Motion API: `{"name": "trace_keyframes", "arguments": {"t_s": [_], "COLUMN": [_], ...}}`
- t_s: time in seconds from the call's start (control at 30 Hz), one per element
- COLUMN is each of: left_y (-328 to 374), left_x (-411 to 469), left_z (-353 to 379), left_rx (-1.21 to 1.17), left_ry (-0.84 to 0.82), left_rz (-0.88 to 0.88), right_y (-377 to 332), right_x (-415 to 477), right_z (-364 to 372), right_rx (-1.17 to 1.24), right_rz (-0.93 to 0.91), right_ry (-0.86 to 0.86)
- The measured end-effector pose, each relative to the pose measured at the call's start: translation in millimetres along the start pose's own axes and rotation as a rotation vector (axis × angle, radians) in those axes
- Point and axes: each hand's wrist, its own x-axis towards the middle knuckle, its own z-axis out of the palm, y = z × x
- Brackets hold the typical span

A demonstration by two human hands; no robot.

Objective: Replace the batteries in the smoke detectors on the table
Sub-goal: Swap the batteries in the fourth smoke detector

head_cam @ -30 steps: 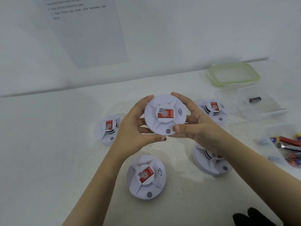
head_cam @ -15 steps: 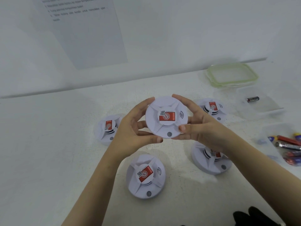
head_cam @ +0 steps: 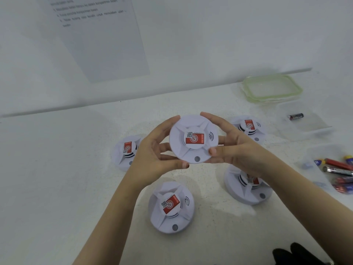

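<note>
I count five smoke detectors: the raised detector (head_cam: 193, 138) and four on the desk (head_cam: 57, 169): left detector (head_cam: 127, 151), front detector (head_cam: 171, 206), right detector (head_cam: 246, 196), back detector (head_cam: 248, 127). Two clear tubs: the far tub (head_cam: 313, 121) holds a single battery (head_cam: 295, 116); the near tub (head_cam: 324, 150) holds overlapping batteries (head_cam: 338, 165) I can't total. What look like two stacked lids (head_cam: 271, 88). One printed sheet (head_cam: 107, 44).

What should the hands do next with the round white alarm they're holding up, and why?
Probably turn the smoke detector over. The left hand and right hand grip its rim with the red label side facing the camera, so no battery slot shows yet; it is likely on the back. Batteries lie in the clear tub at the right.
</note>
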Motion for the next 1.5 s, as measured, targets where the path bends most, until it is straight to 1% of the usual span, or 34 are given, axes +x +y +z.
{"name": "trace_keyframes", "arguments": {"t_s": [0.5, 0.73, 1.07, 1.5], "left_y": [-1.3, -3.3, -4.4, -2.6], "left_x": [-0.7, -1.6, -0.7, -1.6], "left_z": [-2.4, -2.8, -3.8, -2.0], "left_rx": [0.027, -0.002, -0.010, 0.007], "left_ry": [-0.009, -0.028, -0.030, -0.023], "left_rz": [-0.023, -0.031, -0.024, -0.027], "right_y": [-7.1, -8.4, -10.5, -10.8], "right_x": [-0.5, -0.6, 1.0, 0.8], "right_z": [-0.2, -0.2, -3.5, -3.8], "right_rx": [-0.183, -0.274, -0.336, -0.357], "right_rz": [0.038, 0.048, 0.034, 0.021], "right_ry": [0.047, 0.058, 0.044, 0.052]}}
